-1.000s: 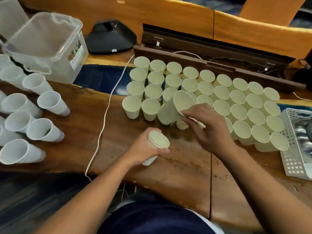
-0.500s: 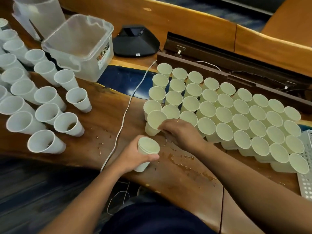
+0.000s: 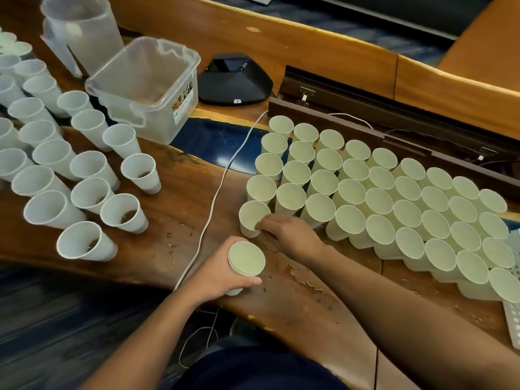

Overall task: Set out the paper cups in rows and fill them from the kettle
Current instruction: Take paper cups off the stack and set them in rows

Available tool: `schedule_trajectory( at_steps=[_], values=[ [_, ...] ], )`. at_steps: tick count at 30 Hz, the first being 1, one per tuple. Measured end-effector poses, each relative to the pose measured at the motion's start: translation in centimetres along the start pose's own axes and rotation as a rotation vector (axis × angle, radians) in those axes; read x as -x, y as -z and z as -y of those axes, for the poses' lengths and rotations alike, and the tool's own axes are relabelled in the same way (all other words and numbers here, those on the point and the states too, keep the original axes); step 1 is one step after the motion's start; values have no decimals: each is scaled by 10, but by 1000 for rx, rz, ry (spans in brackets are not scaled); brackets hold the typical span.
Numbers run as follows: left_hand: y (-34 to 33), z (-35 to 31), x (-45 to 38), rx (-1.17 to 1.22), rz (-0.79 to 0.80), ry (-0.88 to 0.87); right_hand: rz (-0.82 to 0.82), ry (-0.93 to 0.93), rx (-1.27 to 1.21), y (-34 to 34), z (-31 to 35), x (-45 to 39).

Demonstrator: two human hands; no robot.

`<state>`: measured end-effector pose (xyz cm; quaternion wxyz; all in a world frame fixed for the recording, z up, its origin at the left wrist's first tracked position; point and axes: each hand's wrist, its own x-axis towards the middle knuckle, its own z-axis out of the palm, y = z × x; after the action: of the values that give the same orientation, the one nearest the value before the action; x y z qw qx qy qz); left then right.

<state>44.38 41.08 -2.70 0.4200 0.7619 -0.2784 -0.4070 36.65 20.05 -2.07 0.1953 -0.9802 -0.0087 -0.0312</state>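
Observation:
Several pale green paper cups (image 3: 377,198) stand in tight rows on the right half of the wooden table (image 3: 180,204). My right hand (image 3: 289,235) holds the nearest cup at the front left corner (image 3: 249,216) of that block, fingers on its near side. My left hand (image 3: 216,274) grips a short stack of nested green cups (image 3: 245,261) just in front of the rows, above the table's near edge. Several white cups (image 3: 50,178) stand in rows on the left; some hold a little brown matter. A translucent jug (image 3: 84,32) stands at the back left.
A clear plastic tub (image 3: 146,85) sits behind the white cups. A black device (image 3: 233,80) and a dark wooden box (image 3: 380,119) lie at the back. A white cable (image 3: 219,187) runs between the two cup groups. A white basket (image 3: 513,305) is at the right edge.
My right hand brought a green cup down from mid-air and set it at the front left corner of the rows. The view swung left, showing more white cups and the jug.

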Motion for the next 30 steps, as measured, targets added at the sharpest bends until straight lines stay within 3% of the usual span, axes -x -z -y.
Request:
schedule_trajectory(
  at_steps=[18, 25, 30],
  values=[
    [-4, 2, 2, 13, -5, -32, 12, 9, 4, 2, 7, -7],
    [-7, -5, 1, 81, 5, 0, -117, -29, -113, 37, 24, 7],
    [-13, -11, -8, 278, 23, 26, 120, -48, -289, 71, 37, 42]
  ],
)
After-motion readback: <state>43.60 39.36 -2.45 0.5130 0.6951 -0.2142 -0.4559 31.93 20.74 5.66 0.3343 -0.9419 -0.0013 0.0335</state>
